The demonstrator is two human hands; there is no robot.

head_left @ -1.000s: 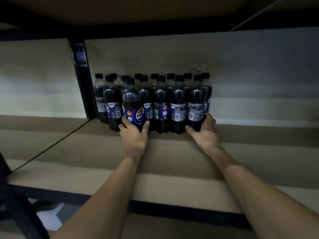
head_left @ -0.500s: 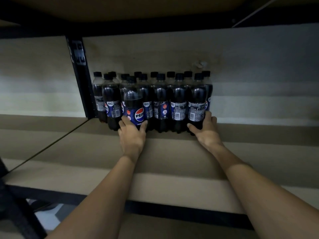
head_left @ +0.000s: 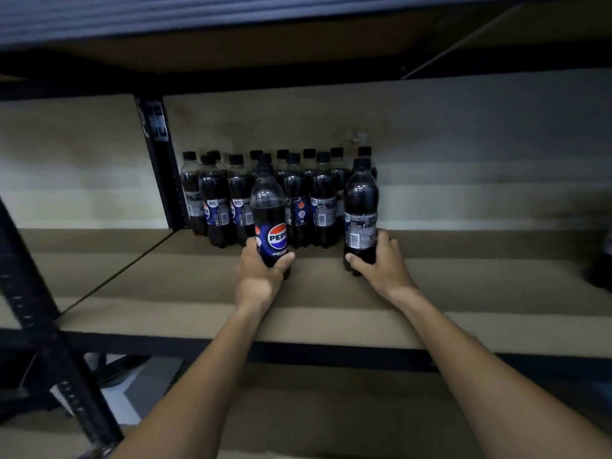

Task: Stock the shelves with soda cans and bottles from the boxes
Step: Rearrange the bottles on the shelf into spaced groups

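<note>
Several dark Pepsi bottles (head_left: 299,197) with black caps stand in rows at the back left of a brown shelf board (head_left: 463,279). My left hand (head_left: 256,279) grips the base of one Pepsi bottle (head_left: 269,213), its logo facing me, in front of the group. My right hand (head_left: 381,266) grips the lower part of another bottle (head_left: 361,207), its barcode side facing me, at the group's right end. Both held bottles are upright and stand forward of the rows.
A black steel upright (head_left: 159,160) stands just left of the bottles at the back. Another black post (head_left: 43,326) runs diagonally at the near left. An upper shelf (head_left: 298,44) hangs overhead. A dark object (head_left: 601,260) sits at the far right edge.
Both hands have closed round a front bottle each and drawn them toward me, away from the rows. The view has shifted back and down.
</note>
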